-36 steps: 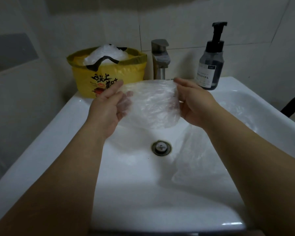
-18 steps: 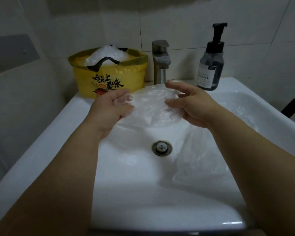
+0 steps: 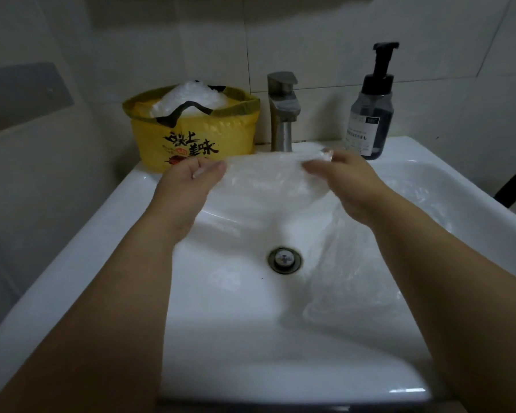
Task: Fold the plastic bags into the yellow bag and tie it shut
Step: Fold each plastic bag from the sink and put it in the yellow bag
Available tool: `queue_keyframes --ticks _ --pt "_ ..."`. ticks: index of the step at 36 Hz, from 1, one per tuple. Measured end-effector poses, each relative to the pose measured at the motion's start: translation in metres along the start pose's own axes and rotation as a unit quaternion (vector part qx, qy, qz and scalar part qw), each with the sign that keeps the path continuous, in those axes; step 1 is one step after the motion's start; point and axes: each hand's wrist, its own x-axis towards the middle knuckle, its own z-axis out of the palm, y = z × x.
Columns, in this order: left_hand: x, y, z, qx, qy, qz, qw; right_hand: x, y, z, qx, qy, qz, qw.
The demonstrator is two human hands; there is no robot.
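Note:
A clear plastic bag (image 3: 265,180) is stretched flat between my two hands above the back of the basin. My left hand (image 3: 188,183) pinches its left edge and my right hand (image 3: 346,180) pinches its right edge. The yellow bag (image 3: 191,135) stands open on the sink's back left corner, with white crumpled plastic (image 3: 191,95) and a black handle showing at its mouth. Another clear plastic bag (image 3: 364,263) lies loose in the right half of the basin.
The white sink (image 3: 72,263) has a metal drain (image 3: 284,259) at its middle. A steel tap (image 3: 282,111) rises at the back centre. A dark soap pump bottle (image 3: 370,114) stands at the back right. Tiled wall lies behind.
The bag hung upright between my hands; it now lies lower and flatter, folded down and pulled wider. Both hands dropped slightly and moved apart.

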Motion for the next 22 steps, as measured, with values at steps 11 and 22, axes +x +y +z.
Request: queue_keyframes --ticks 11,22 --pt "-0.003 0.0 -0.003 0.005 -0.029 -0.071 0.997 0.0 -0.002 0.0 0.059 0.052 -0.044 0.996" --pt "-0.019 0.007 0.005 0.104 -0.291 -0.145 0.94 -0.004 -0.008 -0.004 0.186 -0.046 0.022 0.981"
